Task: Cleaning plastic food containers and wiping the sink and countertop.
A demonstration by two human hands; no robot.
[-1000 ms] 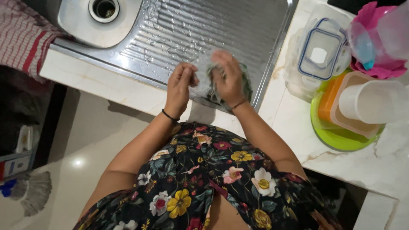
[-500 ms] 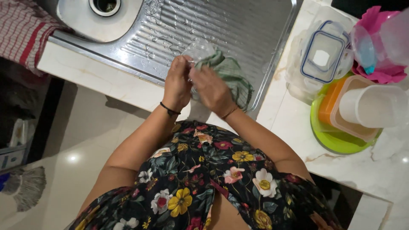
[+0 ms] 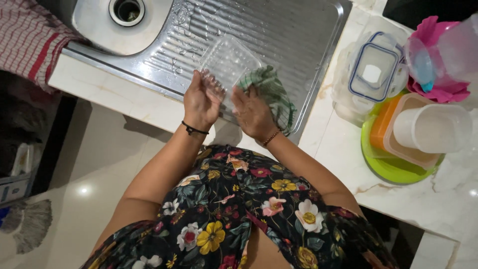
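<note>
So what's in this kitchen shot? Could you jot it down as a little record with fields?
Left hand: holds clear plastic lid
Right hand: presses green checked cloth to the lid
Surface: wet steel drainboard
Sink drain: upper left
Counter, right: stacked plastic containers on green plate
Left edge: red checked towel

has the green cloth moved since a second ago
Yes. The green cloth has come off the clear lid, shifting right toward the drainboard's right edge.

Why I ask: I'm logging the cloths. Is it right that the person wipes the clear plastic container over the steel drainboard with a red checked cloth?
Not quite. In the head view the cloth under the right hand is green checked; the left hand holds the clear container over the drainboard.
</note>
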